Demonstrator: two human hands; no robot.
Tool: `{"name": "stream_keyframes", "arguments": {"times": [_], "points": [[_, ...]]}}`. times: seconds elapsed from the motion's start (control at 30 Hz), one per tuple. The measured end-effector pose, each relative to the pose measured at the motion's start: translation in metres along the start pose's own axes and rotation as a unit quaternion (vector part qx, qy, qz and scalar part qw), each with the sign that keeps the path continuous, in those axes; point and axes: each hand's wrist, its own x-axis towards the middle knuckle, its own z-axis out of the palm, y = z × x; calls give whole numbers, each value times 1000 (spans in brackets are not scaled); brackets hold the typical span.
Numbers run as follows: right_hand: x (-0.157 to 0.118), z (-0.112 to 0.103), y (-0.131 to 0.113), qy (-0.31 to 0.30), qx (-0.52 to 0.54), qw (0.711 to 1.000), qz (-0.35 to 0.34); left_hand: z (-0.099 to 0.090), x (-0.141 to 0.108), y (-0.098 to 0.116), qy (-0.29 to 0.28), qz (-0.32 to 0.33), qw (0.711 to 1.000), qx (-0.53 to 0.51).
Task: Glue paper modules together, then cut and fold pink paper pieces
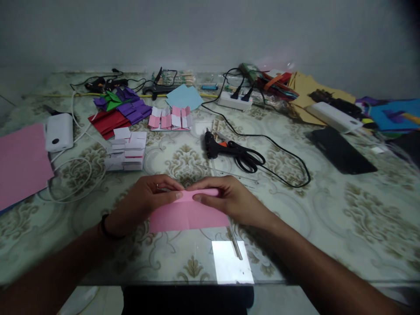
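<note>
A pink sheet of paper (188,216) is held between both hands above the patterned table, its far edge folded over and a crease down its middle. My left hand (154,194) pinches the folded edge from the left, thumb on top. From the right, my right hand (225,197) pinches the same edge, its fingertips nearly meeting those of the left. A thin metallic rod (236,245) lies on the table just under the paper's right corner, beside a bright white square (223,267) at the table's front edge.
Beyond the hands lie a black glue gun (211,146) and scissors (251,159) with a trailing cable. Folded white-pink papers (126,151) sit to the left, near a white device (59,132) and pink sheets (22,162). A black phone (343,151) lies right; a power strip (234,101) stands behind.
</note>
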Motion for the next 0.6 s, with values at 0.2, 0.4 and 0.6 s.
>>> {"name": "stream_keyframes", "arguments": {"times": [0.2, 0.4, 0.6], "points": [[0, -1, 1, 1, 8, 1000, 2, 0, 0, 0, 0, -29, 999, -34], [0, 0, -1, 5, 15, 1000, 6, 3, 0, 0, 25, 10, 1000, -9], [0, 1, -2, 3, 8, 1000, 12, -2, 1, -6, -8, 43, 998, 45]]}}
